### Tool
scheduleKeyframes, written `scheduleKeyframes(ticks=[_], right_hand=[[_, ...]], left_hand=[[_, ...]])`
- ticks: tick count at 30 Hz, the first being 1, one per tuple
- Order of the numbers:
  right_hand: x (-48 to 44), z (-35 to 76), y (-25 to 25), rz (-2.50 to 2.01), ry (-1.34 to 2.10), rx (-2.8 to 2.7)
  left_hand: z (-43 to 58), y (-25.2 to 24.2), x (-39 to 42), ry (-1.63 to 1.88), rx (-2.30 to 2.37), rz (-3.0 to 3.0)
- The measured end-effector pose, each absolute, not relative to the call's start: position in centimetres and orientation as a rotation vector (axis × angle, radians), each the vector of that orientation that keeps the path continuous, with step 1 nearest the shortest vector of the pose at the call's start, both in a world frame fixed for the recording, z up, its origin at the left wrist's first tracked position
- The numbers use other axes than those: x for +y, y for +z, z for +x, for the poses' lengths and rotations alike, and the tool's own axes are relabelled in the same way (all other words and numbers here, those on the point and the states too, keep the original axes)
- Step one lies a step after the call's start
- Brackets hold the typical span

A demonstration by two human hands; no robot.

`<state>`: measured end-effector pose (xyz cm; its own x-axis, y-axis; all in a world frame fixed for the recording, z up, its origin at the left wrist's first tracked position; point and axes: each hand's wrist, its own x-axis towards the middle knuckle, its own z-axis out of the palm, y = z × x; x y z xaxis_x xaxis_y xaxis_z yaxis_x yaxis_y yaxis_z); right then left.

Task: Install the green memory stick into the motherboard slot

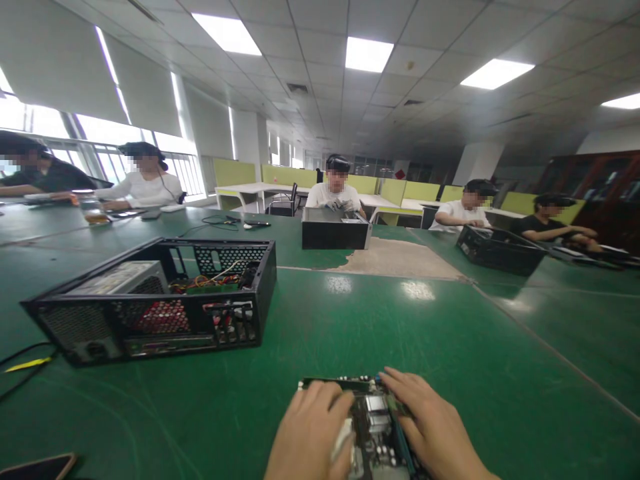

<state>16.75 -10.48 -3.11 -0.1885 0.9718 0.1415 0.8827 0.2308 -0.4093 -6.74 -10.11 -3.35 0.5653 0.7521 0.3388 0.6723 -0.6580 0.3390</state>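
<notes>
Green table [400,347] mostly open, hands [313,433] [430,427] spread on motherboard [375,427] at near edge

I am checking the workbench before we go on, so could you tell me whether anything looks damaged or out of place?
Yes: the green table cover is worn through in a bare brownish patch beside the far black box. Otherwise, the open computer case sits square, and both hands, left hand and right hand, rest on the circuit board.
</notes>
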Motion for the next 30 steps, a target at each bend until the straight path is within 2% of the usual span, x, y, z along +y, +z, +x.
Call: scheduleKeyframes(ticks=[2, 5, 11, 16, 21, 30], right_hand=[[-10.2, 16.4, -4.1, -1.690, 0.321, -2.233], [-10.1, 15.9, -5.0, -1.715, 0.320, -2.287], [-10.3, 15.8, -6.2, -1.644, 0.123, -2.315], [-10.0, 16.2, -7.5, -1.565, 0.091, -2.370], [-9.8, 15.7, -7.0, -1.642, 0.054, -2.281], [-9.9, 14.9, -7.1, -1.542, 0.312, -2.233]], left_hand=[[-8.1, -3.0, -8.1, 0.558, 1.476, 2.453], [-9.3, -3.5, -6.8, 0.468, 1.534, 2.315], [-9.6, -4.6, -6.5, 0.580, 1.445, 2.248], [-9.5, -5.0, -6.3, 0.666, 1.519, 2.205], [-8.9, -5.1, -6.5, 0.780, 1.340, 2.282], [-9.0, -5.2, -6.2, 0.769, 1.255, 2.276]])
